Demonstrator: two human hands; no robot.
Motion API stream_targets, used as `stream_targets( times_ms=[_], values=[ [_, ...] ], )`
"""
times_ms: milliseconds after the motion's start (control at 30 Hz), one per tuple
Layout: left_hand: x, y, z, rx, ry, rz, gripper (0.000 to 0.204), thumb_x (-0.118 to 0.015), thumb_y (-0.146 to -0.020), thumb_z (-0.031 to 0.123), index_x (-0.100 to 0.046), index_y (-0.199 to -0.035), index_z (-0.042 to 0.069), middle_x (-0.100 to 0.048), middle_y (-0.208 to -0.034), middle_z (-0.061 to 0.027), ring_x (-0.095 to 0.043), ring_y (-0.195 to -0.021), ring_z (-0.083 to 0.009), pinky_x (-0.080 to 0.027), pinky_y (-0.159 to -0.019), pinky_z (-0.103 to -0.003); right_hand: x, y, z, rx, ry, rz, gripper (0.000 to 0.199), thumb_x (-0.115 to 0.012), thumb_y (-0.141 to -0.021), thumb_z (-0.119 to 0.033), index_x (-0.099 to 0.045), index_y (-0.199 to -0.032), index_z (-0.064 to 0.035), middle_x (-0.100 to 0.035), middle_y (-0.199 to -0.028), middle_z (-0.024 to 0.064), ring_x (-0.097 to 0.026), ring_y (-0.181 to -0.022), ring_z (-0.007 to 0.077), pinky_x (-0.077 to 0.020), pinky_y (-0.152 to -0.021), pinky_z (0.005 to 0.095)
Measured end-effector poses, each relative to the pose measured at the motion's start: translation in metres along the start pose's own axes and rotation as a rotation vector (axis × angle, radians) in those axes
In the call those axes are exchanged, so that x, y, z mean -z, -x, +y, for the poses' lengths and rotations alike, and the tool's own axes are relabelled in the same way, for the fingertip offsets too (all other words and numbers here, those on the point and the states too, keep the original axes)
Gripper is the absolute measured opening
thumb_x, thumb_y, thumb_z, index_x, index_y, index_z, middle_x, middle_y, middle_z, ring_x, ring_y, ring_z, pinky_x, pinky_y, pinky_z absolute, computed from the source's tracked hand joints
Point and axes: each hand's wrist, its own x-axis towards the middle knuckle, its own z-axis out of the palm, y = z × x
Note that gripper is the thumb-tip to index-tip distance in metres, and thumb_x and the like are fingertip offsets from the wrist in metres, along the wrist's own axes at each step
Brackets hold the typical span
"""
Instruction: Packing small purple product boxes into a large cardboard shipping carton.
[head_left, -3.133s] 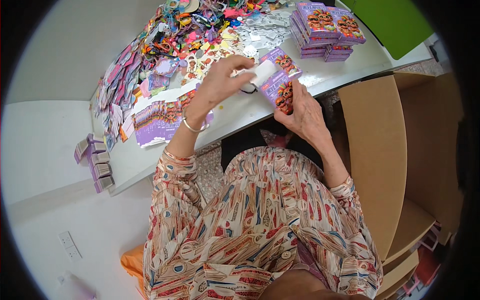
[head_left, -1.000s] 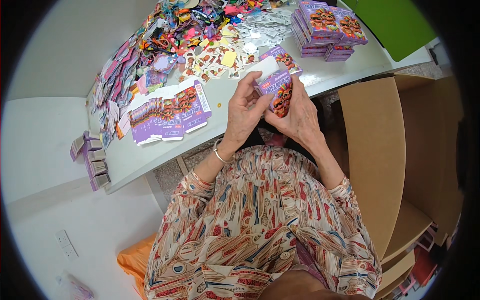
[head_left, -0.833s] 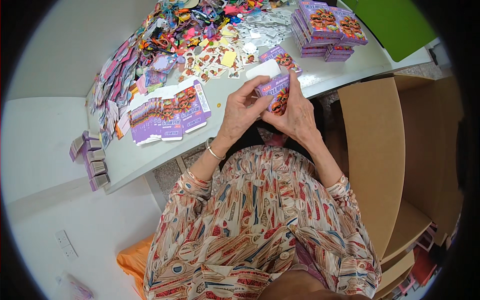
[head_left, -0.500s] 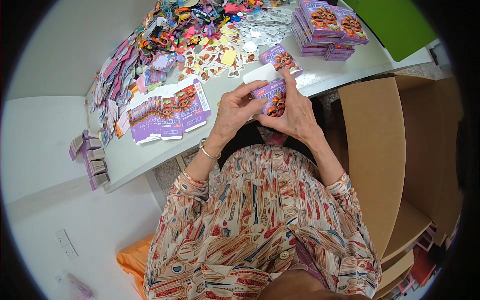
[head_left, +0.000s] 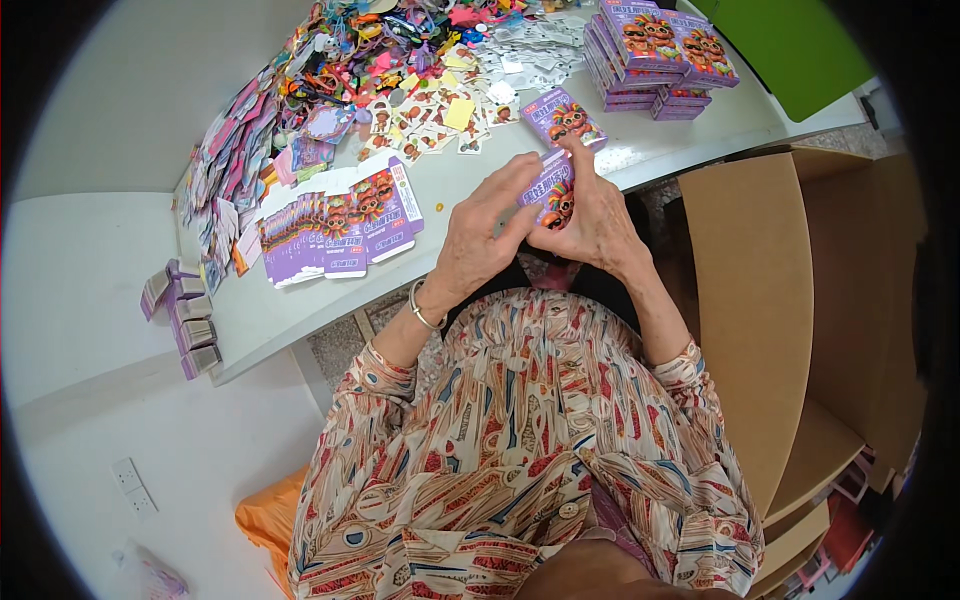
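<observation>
Over the table's front edge, I hold a small purple printed carton [head_left: 551, 188] with cartoon figures on its face. My right hand [head_left: 595, 220] grips its right side, the index finger stretched along the far end and the thumb at the near end. At the carton's left edge, the bent fingers and thumb of my left hand [head_left: 480, 230] rest against it, with a gap between thumb and palm. The hidden fingertips leave part of this contact unclear. Just beyond lies another purple carton [head_left: 563, 119]. Left of my hands, flat unfolded cartons [head_left: 345, 220] overlap in a fanned row.
Finished-looking purple cartons [head_left: 660, 50] are stacked at the far right. Colourful trinkets [head_left: 370, 60], small stickers [head_left: 420, 115], silvery packets [head_left: 535, 45] and printed cards [head_left: 235, 150] cover the back and left. A large open cardboard box [head_left: 750, 320] stands to my right.
The white flap at the carton's far left is no longer visible. My left hand has shifted slightly nearer, its fingers straighter, and both hands have turned a little around the carton.
</observation>
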Motion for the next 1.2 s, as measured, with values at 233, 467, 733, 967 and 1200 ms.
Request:
stream_targets(
  times_ms=[233, 467, 733, 967, 1200],
  values=[
    [0.012, -0.014, -0.013, 0.458, 0.517, -0.037, 0.028, -0.063, -0.092, 0.015, -0.064, -0.115, -0.001, -0.068, -0.106, -0.006, -0.061, -0.096, -0.0103, -0.048, -0.088, -0.027, -0.007, 0.005, 0.004, 0.19, 0.102, 0.091, 0.081, -0.072, -0.062, -0.029, -0.035, -0.126, 0.0055, -0.061, -0.094, 0.0271, -0.063, -0.074, 0.042, -0.0525, -0.063, 0.0456],
    [0.014, -0.018, -0.007, 0.527, 0.504, -0.152, 0.027, -0.063, -0.091, 0.014, -0.065, -0.114, -0.001, -0.068, -0.1, -0.0042, -0.061, -0.088, -0.0075, -0.051, -0.08, -0.025, -0.004, 0.011, 0.008, 0.173, 0.094, 0.014, 0.099, -0.078, -0.06, -0.034, -0.03, -0.137, 0.0073, -0.06, -0.107, 0.0278, -0.064, -0.082, 0.0409, -0.0531, -0.07, 0.0444],
    [0.003, -0.014, -0.001, 0.4, 0.276, 0.037, 0.021, -0.061, -0.091, 0.008, -0.066, -0.106, -0.006, -0.07, -0.084, -0.0072, -0.062, -0.071, -0.0096, -0.05, -0.066, -0.022, -0.002, 0.012, 0.003, 0.2, 0.089, 0.026, 0.092, -0.076, -0.061, -0.032, -0.032, -0.131, 0.0063, -0.06, -0.1, 0.0284, -0.064, -0.079, 0.0408, -0.0527, -0.067, 0.0435],
    [0.001, -0.004, 0.018, 0.077, -0.305, -0.133, 0.031, -0.053, -0.085, -0.001, -0.055, -0.116, -0.006, -0.064, -0.096, -0.025, -0.064, -0.081, -0.0392, -0.053, -0.072, -0.038, -0.005, 0.013, 0.005, 0.178, 0.086, 0.04, 0.09, -0.074, -0.063, -0.031, -0.028, -0.131, 0.0064, -0.06, -0.097, 0.0311, -0.064, -0.077, 0.0431, -0.0531, -0.063, 0.0446],
    [-0.009, 0.004, 0.017, -0.028, -0.369, -0.016, 0.034, -0.052, -0.086, -0.001, -0.056, -0.119, -0.004, -0.062, -0.111, -0.0243, -0.064, -0.095, -0.0385, -0.053, -0.078, -0.039, -0.009, 0.016, 0.004, 0.147, 0.051, 0.034, 0.1, -0.078, -0.064, -0.036, -0.025, -0.137, 0.0062, -0.062, -0.09, 0.0283, -0.064, -0.071, 0.0403, -0.0511, -0.062, 0.0444]
  ],
)
